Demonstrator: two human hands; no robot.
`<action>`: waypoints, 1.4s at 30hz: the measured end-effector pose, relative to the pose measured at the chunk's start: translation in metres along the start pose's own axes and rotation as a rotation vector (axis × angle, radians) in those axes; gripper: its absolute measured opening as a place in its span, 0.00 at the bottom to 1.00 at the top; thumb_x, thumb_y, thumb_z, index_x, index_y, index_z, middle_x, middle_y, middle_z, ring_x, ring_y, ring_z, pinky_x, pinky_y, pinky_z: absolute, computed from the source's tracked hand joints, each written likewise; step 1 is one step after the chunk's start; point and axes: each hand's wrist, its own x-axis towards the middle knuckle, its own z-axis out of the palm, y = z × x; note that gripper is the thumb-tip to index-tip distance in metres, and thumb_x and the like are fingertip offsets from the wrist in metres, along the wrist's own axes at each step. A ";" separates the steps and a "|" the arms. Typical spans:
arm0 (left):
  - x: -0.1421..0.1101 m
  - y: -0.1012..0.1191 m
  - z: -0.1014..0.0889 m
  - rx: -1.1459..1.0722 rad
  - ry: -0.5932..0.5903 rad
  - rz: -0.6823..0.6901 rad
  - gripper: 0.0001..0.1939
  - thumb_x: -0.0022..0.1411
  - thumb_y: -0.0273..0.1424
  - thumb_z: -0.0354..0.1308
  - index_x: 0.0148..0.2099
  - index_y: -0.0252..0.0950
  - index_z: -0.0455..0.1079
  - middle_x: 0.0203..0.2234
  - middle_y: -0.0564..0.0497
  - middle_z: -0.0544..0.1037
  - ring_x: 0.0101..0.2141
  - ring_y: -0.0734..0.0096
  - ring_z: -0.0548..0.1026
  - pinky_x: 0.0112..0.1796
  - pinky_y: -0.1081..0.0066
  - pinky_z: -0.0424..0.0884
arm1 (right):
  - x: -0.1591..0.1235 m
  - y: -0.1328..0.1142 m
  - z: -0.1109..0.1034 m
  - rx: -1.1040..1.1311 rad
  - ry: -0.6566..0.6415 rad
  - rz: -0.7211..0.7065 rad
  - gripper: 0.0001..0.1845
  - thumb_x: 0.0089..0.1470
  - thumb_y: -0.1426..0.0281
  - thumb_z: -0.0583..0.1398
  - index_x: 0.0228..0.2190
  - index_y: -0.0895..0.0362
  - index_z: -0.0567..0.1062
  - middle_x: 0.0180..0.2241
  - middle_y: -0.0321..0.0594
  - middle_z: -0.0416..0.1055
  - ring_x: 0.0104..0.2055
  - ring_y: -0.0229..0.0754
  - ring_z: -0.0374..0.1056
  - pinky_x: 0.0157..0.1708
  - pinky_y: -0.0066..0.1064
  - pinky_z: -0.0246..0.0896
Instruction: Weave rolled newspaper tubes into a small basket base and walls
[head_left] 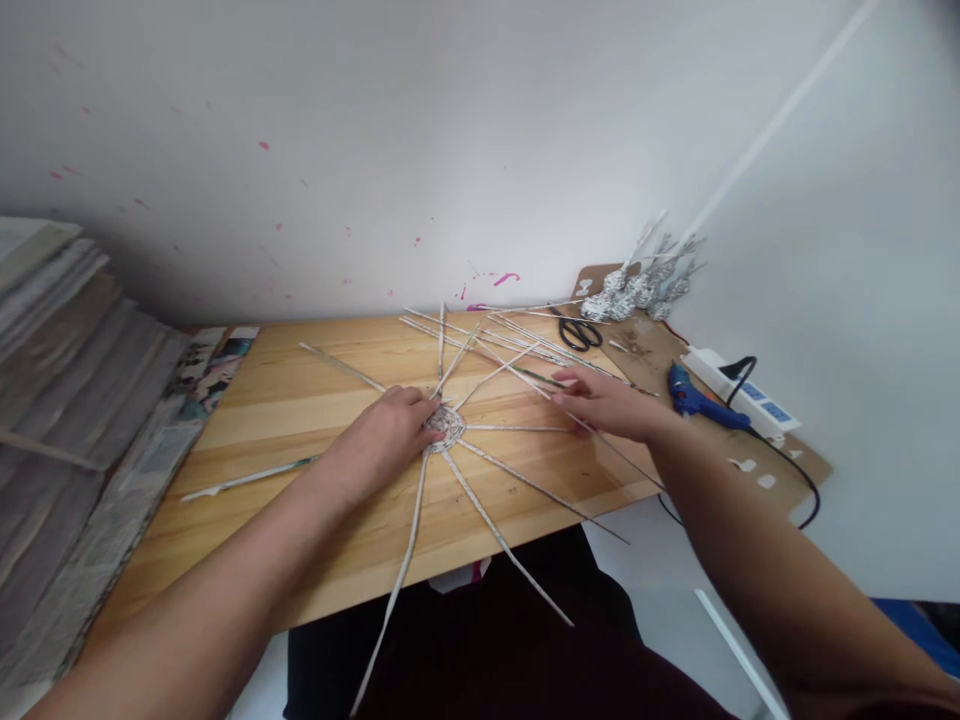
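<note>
The upper part of the frame is filled by a pale wall (450, 150) flecked with pink. Below it, a wooden table (255, 400) is spread across the middle, with a stack of newspapers (67, 380) piled at the left edge. Thin paper spokes (405, 555) are fanned out at the centre, some carried past the table's near edge; loose paper strips (525, 337) are laid at upper centre-right. Right of centre, the right hand (604, 400) is held over strips, fingers loosely curled; whether one is pinched cannot be told. A power strip (761, 400), a glue gun (701, 402) and scissors (580, 334) are seen at the right. At centre, a small woven disc (445, 427) is gripped at its edge by the left hand's (397, 422) fingers and thumb. Only this core appears finished; the spokes' outer lengths are left unwoven.
</note>
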 end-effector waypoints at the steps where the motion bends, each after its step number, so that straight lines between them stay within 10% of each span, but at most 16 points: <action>1: 0.000 0.000 0.000 -0.002 0.001 0.002 0.14 0.67 0.31 0.56 0.52 0.32 0.74 0.47 0.41 0.77 0.49 0.56 0.74 0.53 0.60 0.70 | 0.010 -0.005 0.006 -0.017 0.021 0.019 0.26 0.59 0.57 0.60 0.55 0.56 0.67 0.36 0.42 0.78 0.27 0.38 0.72 0.28 0.29 0.67; 8: -0.001 0.001 -0.002 -0.029 -0.006 -0.011 0.17 0.67 0.32 0.56 0.55 0.31 0.73 0.47 0.40 0.77 0.49 0.57 0.73 0.53 0.61 0.69 | 0.041 -0.011 0.015 -0.521 0.266 -0.157 0.14 0.59 0.66 0.56 0.42 0.51 0.80 0.44 0.40 0.79 0.46 0.46 0.72 0.42 0.33 0.62; 19: 0.002 0.002 -0.003 0.015 -0.024 -0.011 0.14 0.66 0.35 0.58 0.50 0.32 0.75 0.43 0.41 0.77 0.48 0.57 0.73 0.52 0.61 0.69 | -0.039 0.008 -0.042 -0.725 0.276 -0.133 0.19 0.60 0.65 0.53 0.46 0.49 0.81 0.40 0.42 0.81 0.40 0.50 0.74 0.37 0.36 0.63; 24: 0.001 0.004 -0.006 0.031 -0.031 -0.009 0.14 0.67 0.34 0.57 0.49 0.31 0.75 0.42 0.41 0.77 0.47 0.56 0.73 0.51 0.60 0.69 | -0.034 -0.010 -0.024 -0.792 0.077 -0.191 0.17 0.61 0.67 0.52 0.38 0.52 0.81 0.39 0.47 0.80 0.41 0.53 0.72 0.38 0.38 0.61; 42: 0.002 0.005 -0.005 0.037 -0.037 -0.016 0.15 0.66 0.34 0.58 0.52 0.32 0.74 0.42 0.43 0.76 0.48 0.59 0.73 0.52 0.63 0.68 | 0.017 -0.074 0.024 -0.785 -0.005 -0.476 0.17 0.63 0.72 0.51 0.37 0.52 0.80 0.38 0.43 0.78 0.42 0.48 0.70 0.39 0.34 0.57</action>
